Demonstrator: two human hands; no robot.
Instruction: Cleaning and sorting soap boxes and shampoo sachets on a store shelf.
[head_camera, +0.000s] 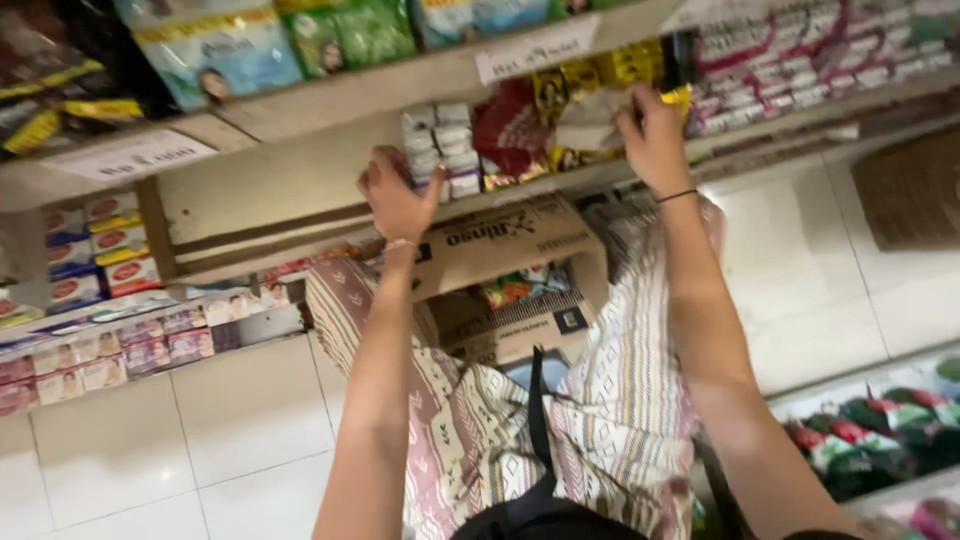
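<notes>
Two hands on shelf: left hand open beside white packets; right hand pinching soft, light yellow sachets by their edge.

Both arms were raised and extended forward, bare from elbow to wrist, roughly parallel. Left hand sat lower and closer in, back of hand facing camera, fingers curled, thumb splayed out to the right. A thin pale band sat at that wrist. Right hand reached higher and further, fingers bent forward with tips out of sight, knuckles up. A thin dark band circled the right wrist. Hands were well apart, not touching each other.
</notes>
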